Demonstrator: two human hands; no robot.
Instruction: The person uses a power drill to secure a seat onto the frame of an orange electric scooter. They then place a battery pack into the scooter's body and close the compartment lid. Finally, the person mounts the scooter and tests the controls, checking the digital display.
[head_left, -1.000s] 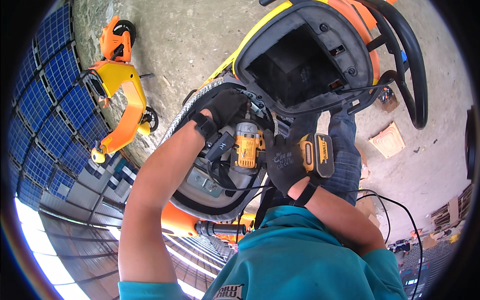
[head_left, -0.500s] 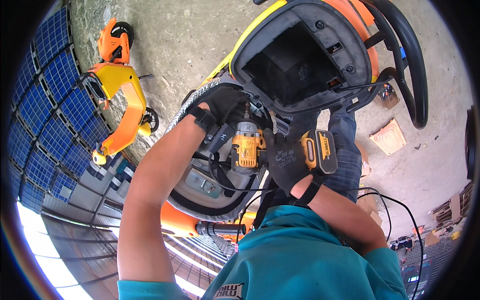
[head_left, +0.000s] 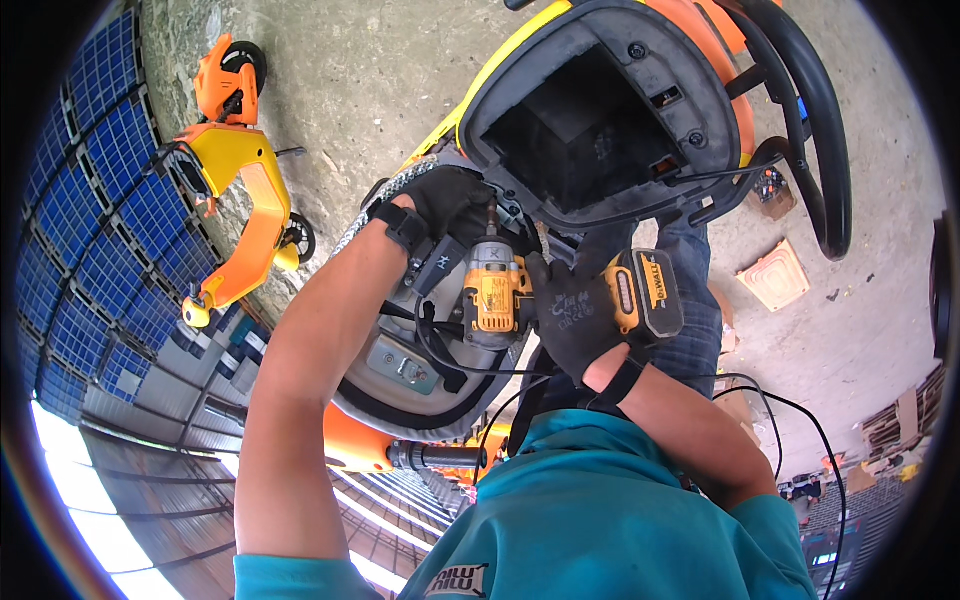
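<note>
My right hand, in a black glove, is wrapped round the grip of a yellow and black impact driver. Its battery sticks out to the right of my fingers, and the bit points away from me. Beside the bit tip, my gloved left hand has curled fingers; what they pinch is hidden. Both hands work at the near end of a scooter's black storage compartment, by the hinge area. Under my left wrist lies a tipped-up, grey-lined seat with a metal latch plate.
A black grab rail curves at the scooter's right. A thin black cable runs past my right arm. Another orange and yellow scooter stands at left before stacked blue crates. An orange panel lies on the floor.
The view has shifted very slightly. My left hand has barely moved, and the impact driver stays in my right hand with its bit at the same spot.
</note>
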